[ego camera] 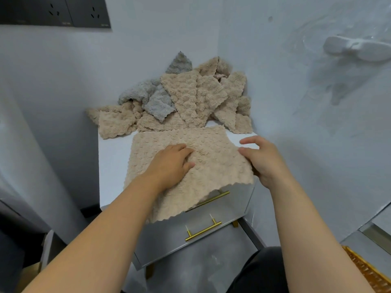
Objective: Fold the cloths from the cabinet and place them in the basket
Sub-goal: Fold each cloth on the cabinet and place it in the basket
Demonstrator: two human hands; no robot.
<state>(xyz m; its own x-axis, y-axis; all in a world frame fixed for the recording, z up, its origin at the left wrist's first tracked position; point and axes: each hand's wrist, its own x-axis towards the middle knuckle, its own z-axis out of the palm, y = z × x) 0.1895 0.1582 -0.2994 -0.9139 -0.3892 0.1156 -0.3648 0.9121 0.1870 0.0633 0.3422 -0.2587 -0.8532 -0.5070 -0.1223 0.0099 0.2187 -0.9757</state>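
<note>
A beige textured cloth [213, 166] lies spread on the white top of the small cabinet [112, 166], its near edge hanging over the front. My left hand [172, 163] rests flat on the cloth's middle, fingers apart. My right hand [262, 159] holds the cloth's right edge, thumb on top and fingers under. Behind, a pile of beige cloths [196, 98] and grey cloths [154, 100] is heaped in the wall corner. A woven basket [366, 271] shows at the bottom right corner.
The cabinet has two grey drawers with gold bar handles [203, 230]. Walls close in behind and on the right, where a white holder [357, 48] is mounted. Dark wall sockets [55, 11] sit at the top left. A dark-trousered knee [260, 271] is below.
</note>
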